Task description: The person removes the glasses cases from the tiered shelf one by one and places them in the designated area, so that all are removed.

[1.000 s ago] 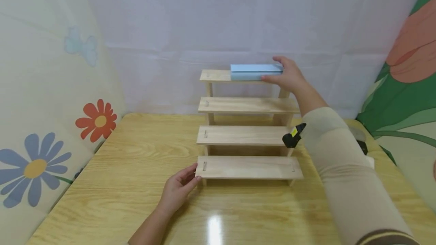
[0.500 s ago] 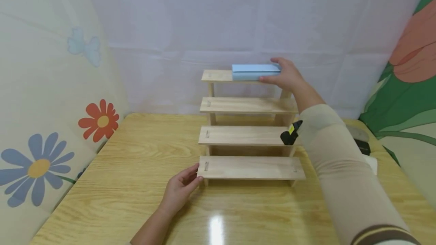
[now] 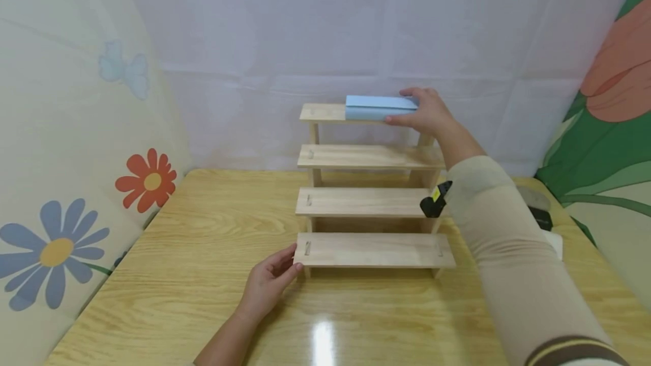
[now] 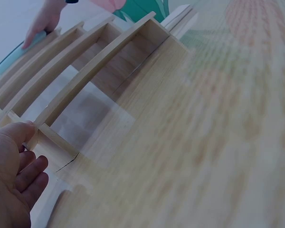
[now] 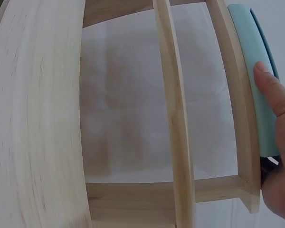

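Note:
A light blue glasses case (image 3: 378,109) with a long flap lies lengthwise along the top step of a four-tiered wooden display stand (image 3: 371,250). My right hand (image 3: 429,113) holds the case by its right end, thumb along the front and fingers behind. From the right wrist, the thumb presses flat on the case's rounded side (image 5: 256,95), and something dark shows at its end. Down at the lowest step, my left hand (image 3: 269,281) pinches the left end of the board between thumb and index finger. In the left wrist view the other fingers (image 4: 33,183) curl loosely below.
The stand rests on a wood-grain table (image 3: 224,213). Dark and white items (image 3: 541,216) lie at the right, partly behind my right sleeve (image 3: 519,253). A white cloth (image 3: 285,27) hangs behind; flowered cloths stand at both sides.
My right hand has slid slightly left along the glasses case, while the case stays in place on the top step. My left hand keeps its hold on the lowest board.

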`<control>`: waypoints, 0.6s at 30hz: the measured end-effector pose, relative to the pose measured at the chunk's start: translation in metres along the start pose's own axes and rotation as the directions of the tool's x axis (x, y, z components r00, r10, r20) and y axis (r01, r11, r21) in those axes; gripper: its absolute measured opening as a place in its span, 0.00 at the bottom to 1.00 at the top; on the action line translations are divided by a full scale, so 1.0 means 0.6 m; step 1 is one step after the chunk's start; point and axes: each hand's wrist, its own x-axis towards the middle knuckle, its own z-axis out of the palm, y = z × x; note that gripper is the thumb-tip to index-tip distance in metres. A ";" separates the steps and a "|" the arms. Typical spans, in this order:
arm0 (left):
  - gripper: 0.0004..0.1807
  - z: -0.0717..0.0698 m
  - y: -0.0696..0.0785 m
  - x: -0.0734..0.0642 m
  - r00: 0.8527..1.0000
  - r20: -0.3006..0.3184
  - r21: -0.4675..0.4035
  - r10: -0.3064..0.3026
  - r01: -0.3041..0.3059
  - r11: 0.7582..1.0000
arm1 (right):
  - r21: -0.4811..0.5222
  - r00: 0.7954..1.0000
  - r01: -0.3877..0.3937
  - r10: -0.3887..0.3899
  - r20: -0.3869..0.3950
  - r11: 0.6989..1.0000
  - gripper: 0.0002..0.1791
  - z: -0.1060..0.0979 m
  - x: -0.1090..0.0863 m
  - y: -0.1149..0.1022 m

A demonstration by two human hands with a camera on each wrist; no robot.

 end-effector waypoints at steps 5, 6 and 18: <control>0.24 0.000 0.001 0.001 1.000 -0.001 0.012 0.003 -0.003 1.000 | -0.016 1.000 0.017 -0.017 0.008 1.000 0.47 0.000 0.001 0.004; 0.24 0.000 0.001 0.001 1.000 -0.004 0.013 0.002 -0.002 1.000 | -0.017 1.000 0.023 -0.023 0.008 1.000 0.46 0.000 0.001 0.004; 0.24 0.000 -0.001 0.001 1.000 -0.006 0.010 -0.005 0.005 1.000 | 0.054 0.997 0.036 -0.033 -0.065 0.998 0.44 0.016 -0.006 0.010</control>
